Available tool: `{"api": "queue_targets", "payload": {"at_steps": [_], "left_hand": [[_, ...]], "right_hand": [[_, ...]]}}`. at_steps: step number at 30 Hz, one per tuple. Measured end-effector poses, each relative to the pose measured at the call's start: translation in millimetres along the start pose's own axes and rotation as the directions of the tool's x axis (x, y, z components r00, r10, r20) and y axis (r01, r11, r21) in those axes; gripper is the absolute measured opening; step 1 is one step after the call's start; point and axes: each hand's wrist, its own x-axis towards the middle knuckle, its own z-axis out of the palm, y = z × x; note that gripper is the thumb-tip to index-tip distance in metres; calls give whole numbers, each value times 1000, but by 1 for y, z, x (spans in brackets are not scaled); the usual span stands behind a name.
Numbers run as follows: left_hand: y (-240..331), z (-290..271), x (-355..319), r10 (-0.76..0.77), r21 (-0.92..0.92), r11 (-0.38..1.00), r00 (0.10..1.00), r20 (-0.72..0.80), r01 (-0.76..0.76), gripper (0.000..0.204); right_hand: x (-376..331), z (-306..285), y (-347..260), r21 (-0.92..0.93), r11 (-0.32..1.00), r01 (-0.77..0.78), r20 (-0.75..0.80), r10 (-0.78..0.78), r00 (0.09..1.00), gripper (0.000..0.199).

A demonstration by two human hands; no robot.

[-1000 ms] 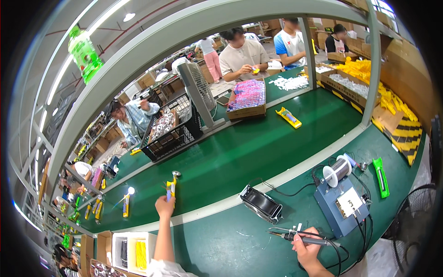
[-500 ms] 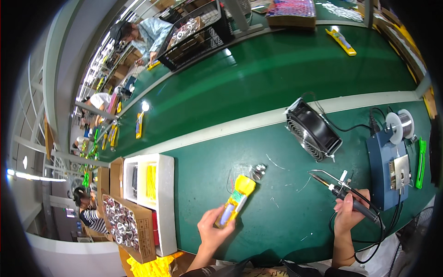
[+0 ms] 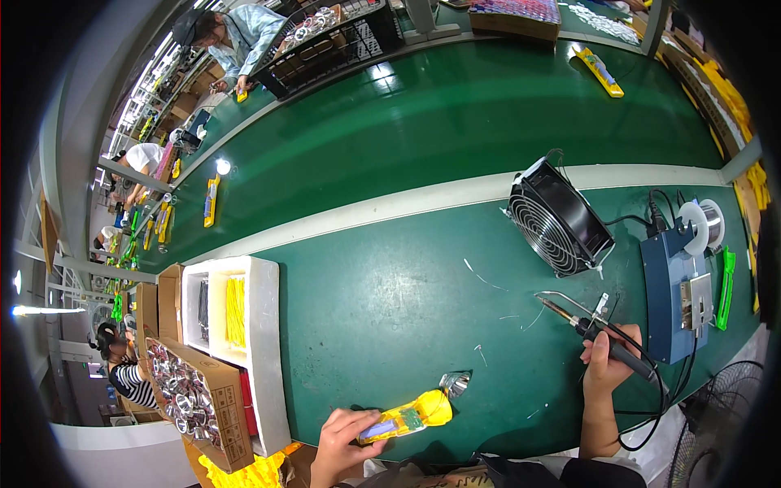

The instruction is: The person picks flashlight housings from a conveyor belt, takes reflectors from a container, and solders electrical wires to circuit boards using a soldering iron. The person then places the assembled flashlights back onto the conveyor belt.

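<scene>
My left hand (image 3: pixel 343 443) grips a yellow flashlight housing (image 3: pixel 434 407) close to the bench's near edge. In its open side lie a pale purple battery cell (image 3: pixel 379 429) and a small green circuit board (image 3: pixel 412 420). A shiny reflector cup (image 3: pixel 456 383) sits by the housing's wide end; whether a wire joins them I cannot tell. Closed around the handle of a soldering iron (image 3: pixel 625 355) is my right hand (image 3: pixel 604 370). The iron points up and left, with a thin metal feed tube (image 3: pixel 569 299) running alongside, and its tip is well apart from the housing.
A black fan (image 3: pixel 557 220) stands beyond the iron. At right are a blue soldering station (image 3: pixel 669 305), a solder spool (image 3: pixel 706 225) and a green casing (image 3: pixel 726 289). On the left, a white foam box (image 3: pixel 264 325) holds wires beside a carton (image 3: pixel 230 427) of reflectors. Co-workers sit farther left.
My left hand has brought the flashlight housing toward me and turned it more sideways. The reflector cup has come nearer too. My right hand still holds the iron in much the same pose.
</scene>
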Motion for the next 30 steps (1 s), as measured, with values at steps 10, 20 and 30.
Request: {"api": "queue_targets", "payload": {"at_steps": [10, 20, 30], "left_hand": [[2, -4, 20, 104, 1, 995, 992, 71, -104, 33], [13, 12, 20, 194, -53, 979, 979, -56, -197, 24], [26, 40, 13, 22, -84, 995, 959, -282, -47, 15]], "right_hand": [[3, -2, 6, 135, 991, -25, -109, 40, 993, 13], [-44, -32, -25, 172, 984, -50, -111, 69, 991, 16], [-86, -22, -58, 238, 963, -123, 35, 118, 992, 34]]}}
